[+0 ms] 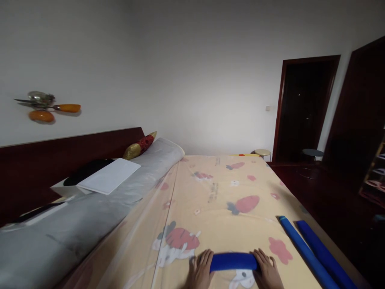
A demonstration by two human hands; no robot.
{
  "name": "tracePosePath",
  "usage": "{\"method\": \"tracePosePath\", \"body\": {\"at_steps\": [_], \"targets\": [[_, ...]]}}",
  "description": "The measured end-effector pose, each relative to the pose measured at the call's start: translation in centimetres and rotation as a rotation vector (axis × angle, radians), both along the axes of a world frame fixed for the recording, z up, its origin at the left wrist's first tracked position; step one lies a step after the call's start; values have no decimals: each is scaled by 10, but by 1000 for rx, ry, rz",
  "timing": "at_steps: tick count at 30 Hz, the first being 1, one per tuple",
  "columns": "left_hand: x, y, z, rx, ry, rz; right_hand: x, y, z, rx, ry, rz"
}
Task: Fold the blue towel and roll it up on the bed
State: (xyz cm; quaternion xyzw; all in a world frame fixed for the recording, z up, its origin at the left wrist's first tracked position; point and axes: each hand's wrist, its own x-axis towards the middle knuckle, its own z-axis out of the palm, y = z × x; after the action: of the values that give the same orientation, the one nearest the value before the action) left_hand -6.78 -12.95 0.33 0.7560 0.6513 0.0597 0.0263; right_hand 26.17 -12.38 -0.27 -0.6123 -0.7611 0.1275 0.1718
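Blue roll [233,261]: we are seeing it lying crosswise on the bed at the bottom centre of the frame, a short, thick roll of blue material, its two ends covered by our hands.
Left hand [201,271]: we are pressing it against the left end of the blue roll, fingers spread on the sheet and curled over the roll's end; this grip is resting on the roll, and we cannot tell whether it is clenching it.
Right hand [267,271]: we are laying it on the right end of the same roll, fingers pointing up the frame; here too the grip is touching the roll and we cannot tell whether it is closing round it.
Bed sheet [222,188]: it is spreading pale yellow across the middle of the frame, printed with red carrots, strawberries and a white rabbit just left of our left hand.
Blue tubes [313,251]: two long blue tubes are lying side by side at the lower right, running diagonally along the bed's right edge, apart from the roll.
Grey bolster [90,216]: it is stretching along the left side of the bed, from lower left toward the centre.
White sheet of paper [110,175]: it is resting on the bolster's far side, left of centre.
Red and gold cushion [140,146]: it is leaning by the dark headboard [60,156].
Doorway [303,108]: it is standing dark at the upper right, with two round stools [262,152] near its foot.
Wall ornament [45,106]: it is hanging at the upper left.
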Motion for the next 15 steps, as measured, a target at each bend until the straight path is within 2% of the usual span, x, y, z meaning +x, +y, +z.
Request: {"method": "tracePosePath", "body": {"at_steps": [4, 6, 8, 10, 12, 15], "targets": [[-8, -7, 2, 22, 51, 5, 6, -3, 31, -30, 57, 46], [-10, -12, 3, -18, 35, 27, 8, -6, 47, -52, 115, 74], [-7, -15, 7, -89, -16, 48, 10, -10, 73, -107, 206, 100], [1, -15, 14, -148, -93, 43, 11, -14, 112, -159, 315, 146], [14, -16, 20, -167, -158, 16, 10, -20, 163, -177, 398, 213], [40, -32, 24, -148, -179, -13, 4, -37, 242, -62, 402, 228]]}}
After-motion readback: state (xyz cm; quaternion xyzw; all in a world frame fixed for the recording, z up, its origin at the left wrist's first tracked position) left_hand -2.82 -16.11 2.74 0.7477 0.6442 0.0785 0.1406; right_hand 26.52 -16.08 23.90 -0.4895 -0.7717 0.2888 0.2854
